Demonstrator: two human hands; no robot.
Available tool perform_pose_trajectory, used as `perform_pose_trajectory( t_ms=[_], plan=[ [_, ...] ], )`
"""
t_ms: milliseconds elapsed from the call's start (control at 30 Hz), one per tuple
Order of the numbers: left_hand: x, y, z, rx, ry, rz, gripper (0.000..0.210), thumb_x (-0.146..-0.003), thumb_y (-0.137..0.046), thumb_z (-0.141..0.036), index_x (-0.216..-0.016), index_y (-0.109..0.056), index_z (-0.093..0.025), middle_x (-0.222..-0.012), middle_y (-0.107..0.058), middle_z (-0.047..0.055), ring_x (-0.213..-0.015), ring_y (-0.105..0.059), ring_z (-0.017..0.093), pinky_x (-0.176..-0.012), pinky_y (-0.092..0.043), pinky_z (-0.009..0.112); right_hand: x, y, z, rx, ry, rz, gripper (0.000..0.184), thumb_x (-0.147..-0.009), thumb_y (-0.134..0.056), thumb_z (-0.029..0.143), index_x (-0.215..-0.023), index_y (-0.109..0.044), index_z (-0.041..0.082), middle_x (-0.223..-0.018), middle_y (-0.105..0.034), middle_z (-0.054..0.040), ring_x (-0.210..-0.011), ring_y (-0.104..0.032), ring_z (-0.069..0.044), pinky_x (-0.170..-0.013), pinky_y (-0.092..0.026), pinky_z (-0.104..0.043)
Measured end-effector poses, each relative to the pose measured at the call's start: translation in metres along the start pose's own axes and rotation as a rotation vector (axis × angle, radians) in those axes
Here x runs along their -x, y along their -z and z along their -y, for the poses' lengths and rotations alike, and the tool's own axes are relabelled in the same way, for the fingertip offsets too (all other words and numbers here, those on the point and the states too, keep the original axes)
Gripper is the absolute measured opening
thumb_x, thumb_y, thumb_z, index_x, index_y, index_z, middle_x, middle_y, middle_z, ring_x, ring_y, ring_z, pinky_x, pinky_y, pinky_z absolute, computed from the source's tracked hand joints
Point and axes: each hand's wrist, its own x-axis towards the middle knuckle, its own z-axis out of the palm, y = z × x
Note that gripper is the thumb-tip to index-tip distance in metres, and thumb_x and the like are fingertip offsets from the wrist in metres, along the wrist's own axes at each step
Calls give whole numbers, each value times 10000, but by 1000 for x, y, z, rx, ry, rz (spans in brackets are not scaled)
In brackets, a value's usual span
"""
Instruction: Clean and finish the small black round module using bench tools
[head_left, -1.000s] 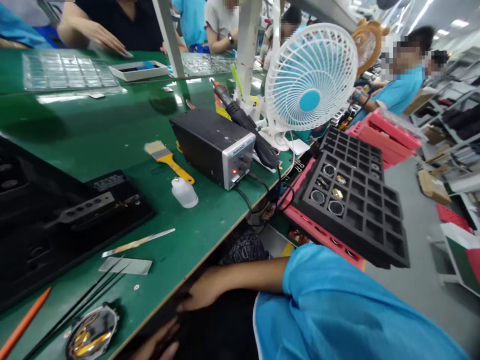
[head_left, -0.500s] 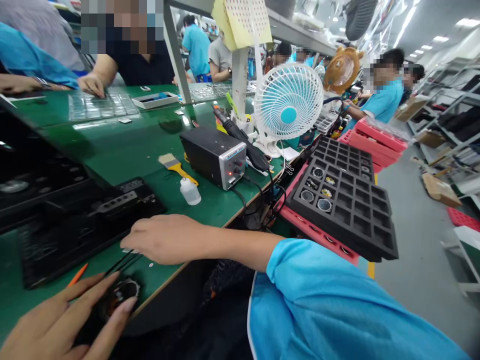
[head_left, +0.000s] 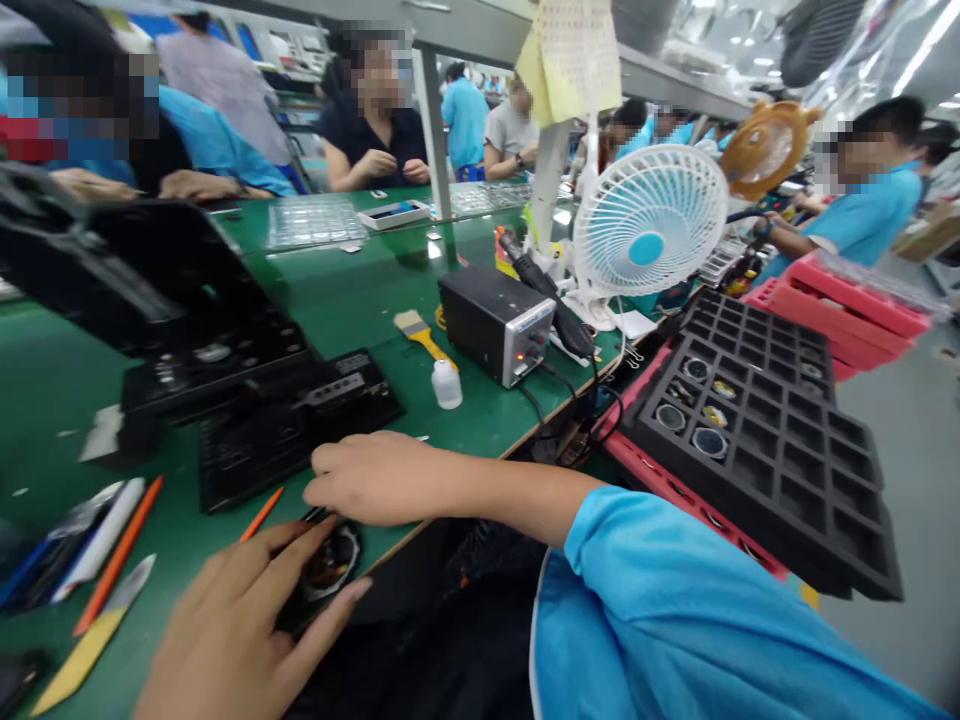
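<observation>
Near the front edge of the green bench, my left hand [head_left: 232,610] holds a round, open watch case [head_left: 351,560] between thumb and fingers. The case has a pale metal rim and dark, brownish parts inside. My right hand [head_left: 382,480] is closed on black tweezers [head_left: 316,514], of which only a short bit shows beneath the fingers. The tweezers are close to the top of the case; whether their tips touch anything inside cannot be made out. An orange stick [head_left: 261,514] lies just beyond my left fingers.
A black fixture [head_left: 225,380] stands ahead. Right of it are a brush [head_left: 427,340], a white bottle [head_left: 447,385], a black control box [head_left: 495,325] and a fan [head_left: 652,220]. Foam trays [head_left: 795,440] with watch parts sit at right. Pens and a knife-shaped tool [head_left: 94,640] lie left. Co-workers sit opposite.
The view has swung left, so the bench things appear farther right. My right hand has come closer to the watch case, and less of the tweezers shows. My left hand keeps its hold.
</observation>
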Motion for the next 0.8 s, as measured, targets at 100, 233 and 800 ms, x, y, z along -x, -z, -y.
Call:
perform_pose_trajectory(
  t_ms=[100, 233, 800],
  plan=[
    [-4, 6, -10, -88, -15, 6, 558, -1103, -594, -641, -1457, -615, -209, -1263, -698, 164, -1071, -684, 387, -961, -537, 555, 0, -10, -2, 28, -22, -38, 257, -1169, -482, 197, -1186, -738, 185, -1215, -694, -71, -1064, -700, -246, -819, -535, -373],
    [-5, 9, -16, -113, 10, 8, 568, -1103, -589, -673, -1404, -634, -194, -1264, -704, 149, -1092, -689, 373, -974, -538, 540, 6, -17, -7, -7, -80, -135, 222, -1151, -514, 201, -1143, -735, 179, -1175, -704, -80, -1021, -679, -256, -840, -540, -397],
    [0, 6, -9, -165, 88, -43, 611, -1103, -557, -708, -1408, -606, -180, -1292, -701, 192, -1167, -698, 421, -975, -574, 595, 19, -35, 2, -659, -101, -607, 319, -1139, -573, 391, -1286, -672, 125, -1148, -745, -104, -946, -721, -167, -896, -620, -309]
  ],
)
